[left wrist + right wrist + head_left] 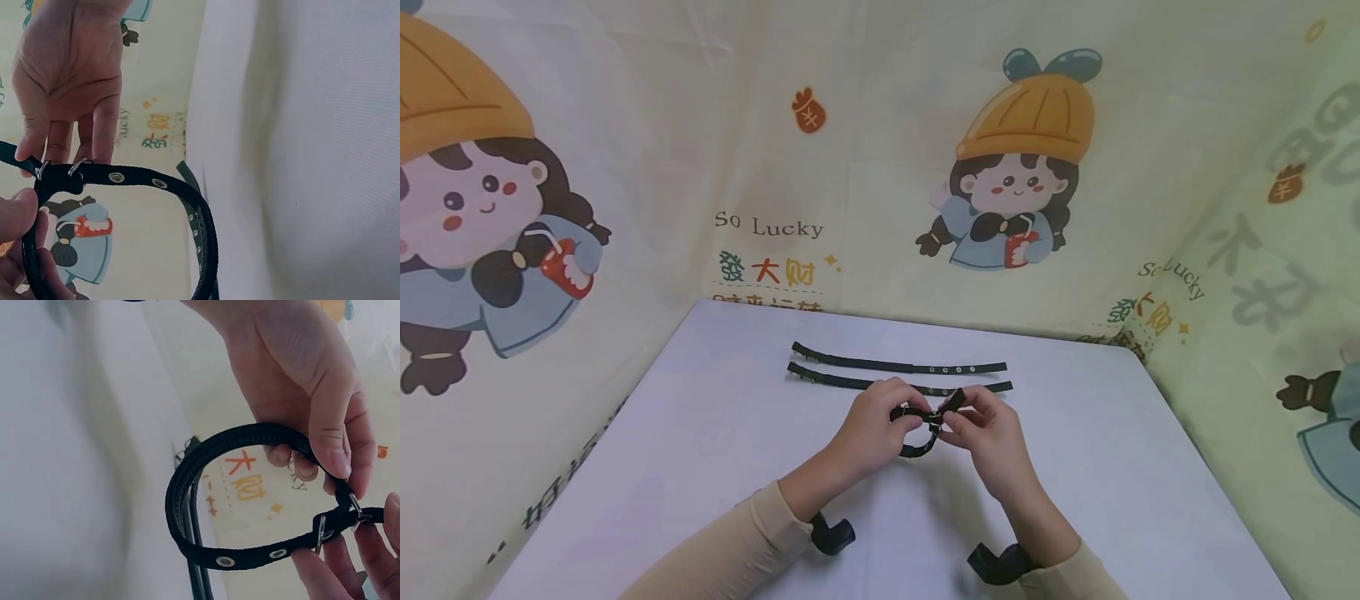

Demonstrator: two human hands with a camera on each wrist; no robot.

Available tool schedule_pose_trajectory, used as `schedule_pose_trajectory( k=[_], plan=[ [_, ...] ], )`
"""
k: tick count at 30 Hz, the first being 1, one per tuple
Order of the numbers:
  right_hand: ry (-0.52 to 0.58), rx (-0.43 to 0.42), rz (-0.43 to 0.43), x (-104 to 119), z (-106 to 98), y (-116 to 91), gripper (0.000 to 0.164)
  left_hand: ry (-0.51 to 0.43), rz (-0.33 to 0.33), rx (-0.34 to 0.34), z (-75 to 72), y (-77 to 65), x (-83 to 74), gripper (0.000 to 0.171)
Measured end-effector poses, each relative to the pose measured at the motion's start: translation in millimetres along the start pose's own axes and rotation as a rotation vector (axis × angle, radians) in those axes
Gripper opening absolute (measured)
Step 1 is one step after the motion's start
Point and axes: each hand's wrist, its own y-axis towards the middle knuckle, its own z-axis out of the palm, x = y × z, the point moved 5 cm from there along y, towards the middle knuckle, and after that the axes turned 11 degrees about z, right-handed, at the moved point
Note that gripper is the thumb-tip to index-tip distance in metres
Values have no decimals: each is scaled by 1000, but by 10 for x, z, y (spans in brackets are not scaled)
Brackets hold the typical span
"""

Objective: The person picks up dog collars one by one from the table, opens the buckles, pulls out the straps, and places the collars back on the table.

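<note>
A black strap collar (pixel 917 452) with metal-rimmed eyelets is bent into a loop between both hands, just above the table. My left hand (pixel 865 429) pinches the loop's side close to the metal fittings. With its fingertips, my right hand (pixel 1000 442) holds the collar at the buckle (pixel 320 534) and the short tail. The tail passes through the metal fittings and sticks out past them, as the left wrist view shows. Fingers partly cover the buckle, so whether its prong sits in an eyelet I cannot tell.
Two more black collars (pixel 865 363) lie stretched flat and roughly parallel on the white table (pixel 737 417), just beyond the hands. Printed cartoon cloth (pixel 880 167) hangs behind the table and along its sides. Black wrist mounts (pixel 832 535) stick out below both forearms.
</note>
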Motion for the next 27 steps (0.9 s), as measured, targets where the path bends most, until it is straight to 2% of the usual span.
schedule_pose_trajectory(
  k=[8, 18, 27],
  plan=[
    [76, -24, -7, -9, 12, -6, 20, -10, 5, 0, -8, 2, -1, 22],
    [210, -40, 38, -49, 64, -5, 22, -47, -3, -29, -21, -28, 28, 22],
    [291, -54, 16, -22, 73, -7, 19, -70, -13, -44, -23, -57, 71, 23]
  ],
)
